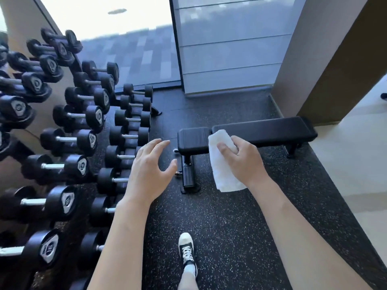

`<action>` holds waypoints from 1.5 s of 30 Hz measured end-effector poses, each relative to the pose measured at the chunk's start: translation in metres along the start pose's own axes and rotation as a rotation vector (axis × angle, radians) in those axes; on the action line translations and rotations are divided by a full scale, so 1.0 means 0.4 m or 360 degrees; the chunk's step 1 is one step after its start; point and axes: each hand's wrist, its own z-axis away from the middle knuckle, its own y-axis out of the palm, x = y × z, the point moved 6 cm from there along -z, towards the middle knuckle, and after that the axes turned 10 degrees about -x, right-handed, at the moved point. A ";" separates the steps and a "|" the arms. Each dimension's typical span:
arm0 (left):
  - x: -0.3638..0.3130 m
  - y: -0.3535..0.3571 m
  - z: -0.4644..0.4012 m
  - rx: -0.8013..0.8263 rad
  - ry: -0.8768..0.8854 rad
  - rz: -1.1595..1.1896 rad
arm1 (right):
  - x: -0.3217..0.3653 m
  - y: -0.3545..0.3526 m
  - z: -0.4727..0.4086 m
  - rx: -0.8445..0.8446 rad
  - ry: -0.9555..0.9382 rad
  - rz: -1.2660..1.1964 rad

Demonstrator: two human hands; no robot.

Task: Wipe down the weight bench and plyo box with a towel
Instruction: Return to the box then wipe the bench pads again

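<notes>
Daylight pours in from the window (117, 19) at 11 o'clock, blown out to white glare. The speckled floor (240, 216) is evenly lit with soft shadows. Wide-angle bending shows at the edges; dumbbells (69, 141) at 9 o'clock look slightly smeared.

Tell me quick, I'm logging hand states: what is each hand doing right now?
Left hand: open, fingers spread, holding nothing.
Right hand: closed on the white towel.
</notes>
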 end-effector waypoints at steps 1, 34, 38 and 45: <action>0.020 0.004 -0.044 -0.0010 -0.0004 0.0007 | 0.010 0.025 -0.039 0.0018 0.0002 -0.0007; 0.305 0.345 -1.125 0.0013 -0.0134 0.0014 | -0.083 0.511 -1.126 0.0203 0.0168 0.0010; 0.357 0.419 -1.196 0.0015 -0.0179 -0.0069 | -0.166 0.608 -1.212 0.0316 0.0203 0.0014; 0.548 0.577 -1.258 0.0118 -0.0263 -0.0113 | -0.331 0.810 -1.253 0.0399 0.0307 0.0151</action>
